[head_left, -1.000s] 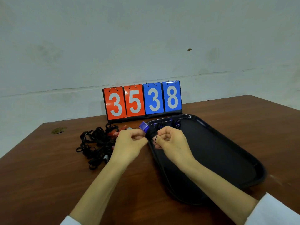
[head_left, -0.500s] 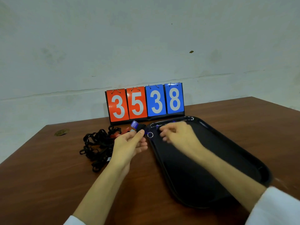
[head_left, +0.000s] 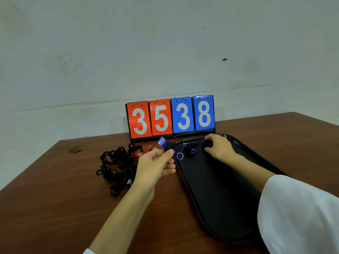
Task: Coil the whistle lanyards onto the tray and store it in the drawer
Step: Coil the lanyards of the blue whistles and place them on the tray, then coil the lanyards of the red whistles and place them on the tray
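Note:
A black tray (head_left: 216, 189) lies on the brown table, to the right of centre. My left hand (head_left: 156, 165) pinches a coiled black lanyard with a blue whistle (head_left: 162, 141) sticking up, right at the tray's left rim; a small metal ring (head_left: 180, 156) hangs from it. My right hand (head_left: 218, 146) reaches to the tray's far corner and grips a coiled lanyard bundle (head_left: 208, 143) there. Another coiled bundle with a blue whistle (head_left: 189, 148) lies on the tray between my hands. A tangled pile of black lanyards (head_left: 117, 165) with a red whistle (head_left: 142, 153) sits left of my left hand.
A flip scoreboard (head_left: 171, 118) showing 35 and 38 stands behind the tray against the wall. A round brass fitting (head_left: 76, 149) is set into the table at the far left. The table's far edge meets the pale wall.
My hands parted: the right hand left the bundle and moved to the tray's far corner onto another coil. The left hand kept the coiled lanyard at the tray's left rim.

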### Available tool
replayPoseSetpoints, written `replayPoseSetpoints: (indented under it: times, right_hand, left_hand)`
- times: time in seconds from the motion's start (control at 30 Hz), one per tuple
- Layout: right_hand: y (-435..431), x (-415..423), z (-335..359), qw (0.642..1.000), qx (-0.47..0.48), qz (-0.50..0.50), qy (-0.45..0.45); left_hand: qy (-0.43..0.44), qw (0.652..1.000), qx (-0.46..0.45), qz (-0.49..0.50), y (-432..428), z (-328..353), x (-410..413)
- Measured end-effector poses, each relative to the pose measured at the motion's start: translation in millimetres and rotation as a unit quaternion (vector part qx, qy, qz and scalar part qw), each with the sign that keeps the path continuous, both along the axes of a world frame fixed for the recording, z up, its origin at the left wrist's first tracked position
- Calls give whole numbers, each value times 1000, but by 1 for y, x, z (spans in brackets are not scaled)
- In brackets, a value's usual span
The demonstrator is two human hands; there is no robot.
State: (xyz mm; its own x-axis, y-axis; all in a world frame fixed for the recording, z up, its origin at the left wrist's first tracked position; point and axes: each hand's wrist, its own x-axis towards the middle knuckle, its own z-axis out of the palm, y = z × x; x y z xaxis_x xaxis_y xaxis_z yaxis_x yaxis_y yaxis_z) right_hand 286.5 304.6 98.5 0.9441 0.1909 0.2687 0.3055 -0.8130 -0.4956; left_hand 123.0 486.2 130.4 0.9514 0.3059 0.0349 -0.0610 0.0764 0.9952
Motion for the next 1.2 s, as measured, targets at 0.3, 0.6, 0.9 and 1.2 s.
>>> replayPoseSetpoints:
  times: [0.3, 0.6, 0.9, 1.2]
  right_hand:
    - [4, -31, 23, 977, 206, -4, -52]
    - [30, -102, 49, 873, 330, 243, 265]
    - [-25, -8, 35, 930, 349, -103, 61]
    - [-34, 18, 7, 979, 136, -139, 55]
  left_hand:
    - [21, 1000, 11, -9, 0, -2, 1]
    - [33, 996, 72, -26, -9, -5, -3]
    - [21, 991, 131, 5, -6, -6, -2]
    - [18, 990, 127, 57, 1, -7, 4]
